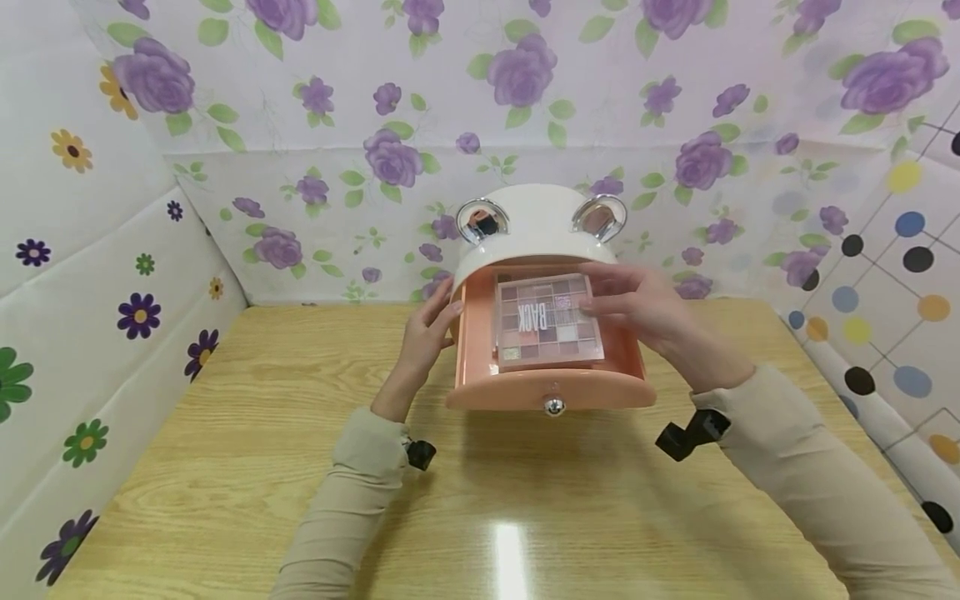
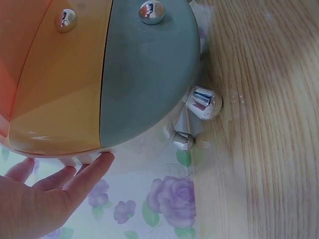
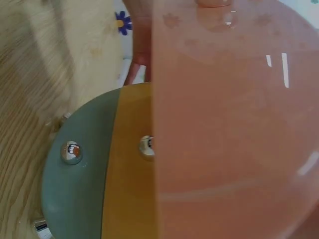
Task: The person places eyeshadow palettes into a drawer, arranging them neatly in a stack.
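Observation:
A clear-lidded eyeshadow palette [image 1: 547, 321] with several coloured pans lies slightly askew in the pulled-out top drawer [image 1: 502, 392], which is peach-coloured. My right hand [image 1: 645, 304] pinches the palette at its right edge, the thumb over the lid. Some of those fingers are hidden. The drawer belongs to a small white cabinet [image 1: 540, 221] with two shiny ears. My left hand [image 1: 423, 333] rests against the cabinet's left side with its fingers fairly straight. In the left wrist view, that hand's fingertips touch the cabinet below the yellow drawer [image 2: 65, 94] and the grey-green drawer [image 2: 149, 74].
The cabinet stands on metal feet [image 2: 204, 103] at the back of a wood-grain table [image 1: 262, 467]. Behind it hangs a purple-flowered cloth [image 1: 315, 225]. A dotted cloth [image 1: 892, 275] covers the right side. The drawer's round knob [image 1: 555, 407] projects forward.

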Demonstrator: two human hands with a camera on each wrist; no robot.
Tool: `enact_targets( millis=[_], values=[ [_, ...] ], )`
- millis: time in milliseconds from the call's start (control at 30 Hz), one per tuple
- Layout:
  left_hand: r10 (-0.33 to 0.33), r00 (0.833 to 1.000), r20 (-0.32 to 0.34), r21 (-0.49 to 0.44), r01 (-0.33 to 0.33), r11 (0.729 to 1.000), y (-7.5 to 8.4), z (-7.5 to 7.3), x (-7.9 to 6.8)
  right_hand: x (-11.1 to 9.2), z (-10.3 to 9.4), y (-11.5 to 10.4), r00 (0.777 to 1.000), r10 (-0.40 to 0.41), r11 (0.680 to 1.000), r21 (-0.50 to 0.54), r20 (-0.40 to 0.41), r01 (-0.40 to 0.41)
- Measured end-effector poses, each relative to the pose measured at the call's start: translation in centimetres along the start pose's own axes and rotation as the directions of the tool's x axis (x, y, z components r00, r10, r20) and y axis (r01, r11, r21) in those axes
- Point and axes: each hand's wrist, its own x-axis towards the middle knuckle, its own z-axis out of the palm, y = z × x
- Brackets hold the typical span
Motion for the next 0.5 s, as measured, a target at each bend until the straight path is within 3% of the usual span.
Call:
enact_targets(
  millis=[167,500],
  values=[
    [0.008,1.0,-0.006,-0.004,-0.008,1.0,0.01,0.11,-0.02,0.77,0.32,0.11,1.0,0.012,0.996,-0.087,-0.014,-0.013],
    [0.007,1.0,-0.005,0.008,-0.007,1.0,0.11,0.04,-0.08,0.61,0.99,-0.1,0.992,-0.113,0.952,-0.292,-0.05,0.093]
  ],
)
